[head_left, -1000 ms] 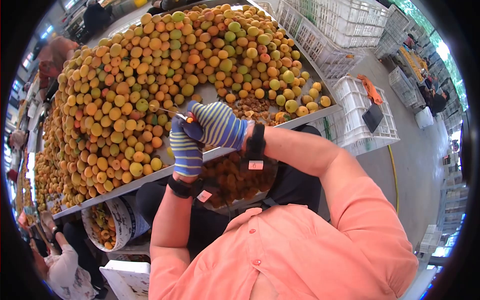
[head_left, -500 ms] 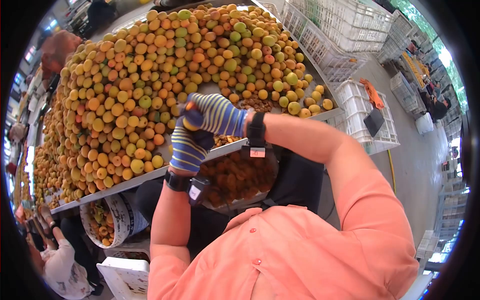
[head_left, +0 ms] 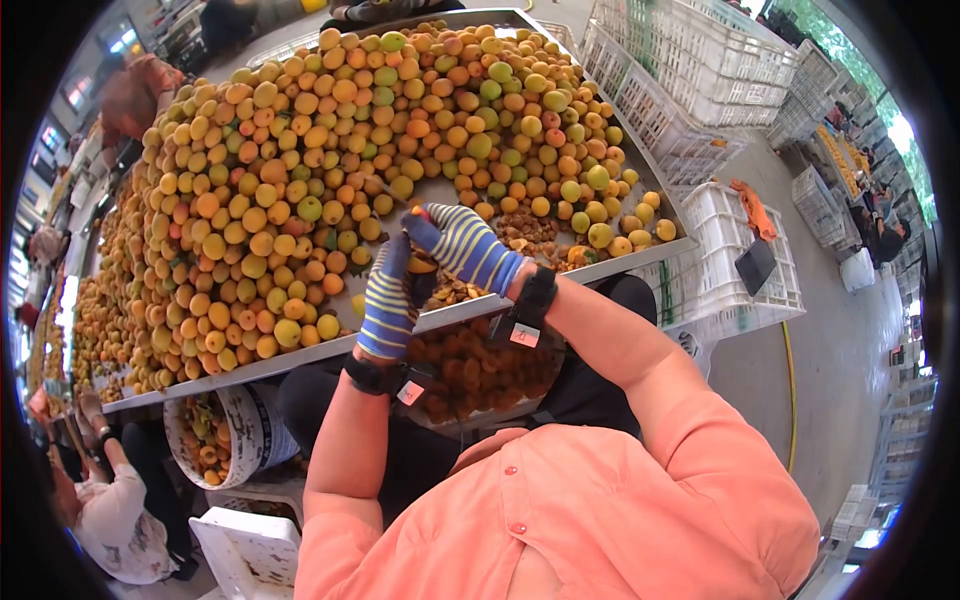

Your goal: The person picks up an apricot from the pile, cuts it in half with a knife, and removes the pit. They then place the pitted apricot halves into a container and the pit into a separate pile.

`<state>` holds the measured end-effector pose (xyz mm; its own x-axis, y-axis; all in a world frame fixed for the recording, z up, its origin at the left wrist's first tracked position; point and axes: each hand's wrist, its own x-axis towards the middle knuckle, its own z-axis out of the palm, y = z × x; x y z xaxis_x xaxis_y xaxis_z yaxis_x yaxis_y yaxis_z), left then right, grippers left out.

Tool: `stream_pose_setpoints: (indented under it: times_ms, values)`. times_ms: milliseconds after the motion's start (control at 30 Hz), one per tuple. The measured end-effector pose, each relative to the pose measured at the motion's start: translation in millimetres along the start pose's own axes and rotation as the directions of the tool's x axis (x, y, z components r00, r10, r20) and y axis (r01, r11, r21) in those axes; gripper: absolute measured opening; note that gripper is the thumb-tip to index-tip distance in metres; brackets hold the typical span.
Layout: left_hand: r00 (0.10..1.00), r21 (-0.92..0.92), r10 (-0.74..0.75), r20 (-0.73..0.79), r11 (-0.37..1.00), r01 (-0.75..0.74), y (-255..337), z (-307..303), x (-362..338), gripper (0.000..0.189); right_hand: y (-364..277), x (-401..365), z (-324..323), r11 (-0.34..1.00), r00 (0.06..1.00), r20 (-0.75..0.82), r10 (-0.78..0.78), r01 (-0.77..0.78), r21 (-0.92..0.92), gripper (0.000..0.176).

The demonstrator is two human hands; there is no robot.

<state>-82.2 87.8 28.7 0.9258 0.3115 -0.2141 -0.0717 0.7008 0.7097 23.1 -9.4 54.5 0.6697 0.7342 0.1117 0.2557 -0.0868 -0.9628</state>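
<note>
Both my hands wear blue-and-yellow striped gloves and meet above the near edge of the metal-rimmed table [head_left: 600, 268]. My left hand [head_left: 392, 295] is closed, its fingers curled around an apricot [head_left: 422, 263], of which only an orange part shows between the hands. Wrapped round what looks like a small knife [head_left: 385, 188], my right hand [head_left: 462, 245] is closed too; a thin blade seems to point away to the upper left, and the handle is mostly hidden. Beyond the hands lies a large heap of whole apricots [head_left: 255, 230]. Brown pits [head_left: 525, 228] lie just right of my right hand.
Below the table edge, a container holds orange fruit pieces [head_left: 480, 370]. A white bucket [head_left: 235, 440] with fruit stands left of my legs, near a white crate [head_left: 245, 550]. Stacked white crates [head_left: 690, 80] rise at the right. Another person [head_left: 125, 510] sits at lower left.
My hands have come slightly apart and shifted a little right. The right hand has turned, and the blade-like tip now shows. The whole view has shifted slightly.
</note>
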Motion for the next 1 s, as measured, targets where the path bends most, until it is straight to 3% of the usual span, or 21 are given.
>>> stream_pose_setpoints:
  times_ms: [67, 100, 133, 167, 200, 267, 333, 400, 433, 467, 500, 533, 600, 633, 733, 767, 867, 900, 1000]
  values:
    - [0.993, 0.146, 0.122, -0.008, 0.982, -0.119, -10, -5, 4, 0.031, 2, 1, -3, 0.954, 0.993, -0.017, 0.117, -0.107, 0.281, 0.031]
    - [0.989, 0.168, 0.127, 0.078, 0.976, -0.139, -4, -3, 0, 0.027, 12, 1, -8, 0.980, 0.979, -0.056, -0.198, 0.197, -0.025, 0.034]
    - [0.987, 0.127, 0.123, 0.101, 0.983, -0.136, -1, -3, -1, 0.027, 15, 0, -14, 0.828, 0.865, -0.090, -0.493, 0.435, -0.353, 0.037]
    - [0.985, 0.087, 0.119, 0.123, 0.988, -0.130, 1, -3, -2, 0.027, 17, -5, -24, 0.962, 0.996, -0.084, -0.039, 0.060, 0.265, 0.036]
    - [0.983, 0.045, 0.115, 0.143, 0.991, -0.122, 2, -2, -3, 0.027, 9, -10, -30, 0.580, 0.921, 0.195, 0.339, -0.367, 0.727, 0.036]
    - [0.994, -0.029, 0.113, 0.002, 0.993, -0.113, 7, 5, -8, 0.031, -8, -26, -25, 0.686, 0.912, 0.073, 0.403, -0.354, 0.636, 0.040]
    - [0.989, -0.109, 0.148, 0.019, 0.983, -0.146, 10, 1, -8, 0.028, -10, -45, -29, 0.791, 0.923, 0.043, 0.382, -0.351, 0.501, 0.043]
    - [0.988, -0.207, 0.139, -0.072, 0.967, -0.151, 12, -7, -8, 0.021, 17, -55, -20, 0.930, 0.984, -0.013, 0.178, -0.164, 0.329, 0.045]
    - [0.988, -0.206, 0.130, -0.087, 0.968, -0.146, 14, -3, -10, 0.020, 19, -64, -18, 0.957, 0.984, -0.025, 0.177, -0.167, 0.236, 0.044]
    - [0.987, -0.205, 0.126, -0.103, 0.968, -0.145, 18, 0, -11, 0.018, 18, -73, -15, 0.976, 0.985, -0.032, 0.171, -0.165, 0.141, 0.044]
    - [0.981, -0.247, 0.126, -0.145, 0.956, -0.159, 19, 0, -10, 0.017, -8, -86, -17, 0.952, 0.955, 0.036, 0.296, -0.298, 0.077, 0.046]
    - [0.983, -0.298, 0.099, -0.155, 0.944, -0.142, 20, -7, -7, 0.015, 2, -91, -8, 0.972, 0.975, 0.058, 0.214, -0.218, 0.084, 0.043]
    - [0.984, -0.401, 0.066, -0.166, 0.907, -0.128, 24, -24, -3, 0.023, 21, -102, 9, 0.974, 0.971, 0.104, 0.216, -0.206, -0.097, 0.038]
    - [0.980, -0.404, 0.074, -0.182, 0.904, -0.143, 27, -23, -2, 0.023, 29, -106, 15, 0.969, 0.989, 0.113, 0.090, -0.060, -0.239, 0.032]
    - [0.989, -0.342, 0.097, -0.113, 0.931, -0.131, 31, -30, -5, 0.023, 33, -116, 25, 0.948, 0.995, 0.063, -0.074, 0.090, -0.307, 0.031]
    - [0.984, -0.310, 0.098, -0.152, 0.940, -0.141, 30, -30, -4, 0.025, 33, -115, 24, 0.927, 0.998, 0.049, -0.051, 0.065, -0.369, 0.032]
    - [0.998, -0.316, 0.023, 0.064, 0.949, -0.001, 33, -36, -7, 0.028, 29, -110, 16, 0.931, 0.996, -0.084, 0.002, -0.033, -0.365, 0.029]
    - [0.993, -0.241, 0.001, -0.118, 0.970, -0.030, 31, -23, -10, 0.032, 24, -106, 14, 0.956, 0.992, -0.127, 0.013, -0.049, -0.290, 0.029]
    - [0.998, -0.223, 0.005, 0.063, 0.975, 0.009, 21, -16, -9, 0.033, 30, -87, 7, 0.997, 0.967, -0.255, -0.019, 0.038, 0.069, 0.028]
